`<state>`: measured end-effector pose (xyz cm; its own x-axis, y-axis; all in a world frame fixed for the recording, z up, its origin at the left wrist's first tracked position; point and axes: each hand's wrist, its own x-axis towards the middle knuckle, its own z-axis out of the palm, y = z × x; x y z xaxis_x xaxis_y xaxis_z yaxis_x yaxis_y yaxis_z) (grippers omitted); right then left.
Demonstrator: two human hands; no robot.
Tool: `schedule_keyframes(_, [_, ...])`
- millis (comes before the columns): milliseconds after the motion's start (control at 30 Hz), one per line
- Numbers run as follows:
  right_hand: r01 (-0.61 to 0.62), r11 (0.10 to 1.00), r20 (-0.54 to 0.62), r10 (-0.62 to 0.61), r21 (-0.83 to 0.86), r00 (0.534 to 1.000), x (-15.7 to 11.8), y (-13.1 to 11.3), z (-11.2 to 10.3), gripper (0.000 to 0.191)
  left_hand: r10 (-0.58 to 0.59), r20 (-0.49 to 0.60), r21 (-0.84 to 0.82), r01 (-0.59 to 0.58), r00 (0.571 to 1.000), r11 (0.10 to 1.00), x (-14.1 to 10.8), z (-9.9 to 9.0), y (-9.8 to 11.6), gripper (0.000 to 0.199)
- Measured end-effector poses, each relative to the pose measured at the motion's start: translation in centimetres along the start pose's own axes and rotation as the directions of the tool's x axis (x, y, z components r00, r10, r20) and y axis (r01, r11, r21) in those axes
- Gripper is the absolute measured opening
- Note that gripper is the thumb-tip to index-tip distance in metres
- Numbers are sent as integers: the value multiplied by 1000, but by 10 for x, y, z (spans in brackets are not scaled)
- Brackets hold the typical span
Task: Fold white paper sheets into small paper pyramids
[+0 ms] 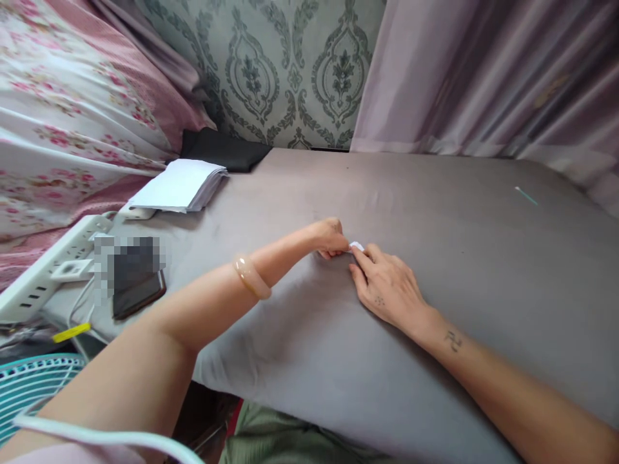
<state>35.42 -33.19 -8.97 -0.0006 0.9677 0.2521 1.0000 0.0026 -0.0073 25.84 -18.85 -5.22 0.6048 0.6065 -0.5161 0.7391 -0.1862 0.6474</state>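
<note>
A small piece of white paper (356, 246) lies on the grey cloth surface (309, 348), between my two hands. My left hand (331, 238), with a pale bangle on its forearm, is closed, its fingertips at the paper's left edge. My right hand (387, 280) rests on the surface, its fingers bent and pressing on the right part of the paper. Most of the paper is hidden under the fingers.
At the back left, a stack of white paper (178, 183) lies beside a black folder (222, 149). Nearer are a white power strip (53, 264) and a dark phone (140, 293). A thin green stick (526, 196) lies at the far right.
</note>
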Motion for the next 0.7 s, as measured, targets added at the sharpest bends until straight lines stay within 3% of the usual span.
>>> schedule_keyframes(167, [10, 1000, 37, -10, -4, 999, 3, 2, 0, 42, 154, -115, -153, -171, 981, 973, 1, 6, -27, 19])
schedule_keyframes(300, [-10, 1000, 63, 9, 23, 998, 4, 5, 0, 41, 218, -170, -123, -240, 961, 963, 2, 9, -39, 25])
schedule_keyframes(500, [-46, 996, 85, 39, 80, 996, 3, 8, -1, 42, 213, -231, 66, -203, 949, 977, 2, 12, -36, 28])
schedule_keyframes(700, [-68, 989, 94, 55, 131, 994, 0, 11, -1, 42, 209, -138, 132, -192, 968, 973, 8, 7, -35, 27])
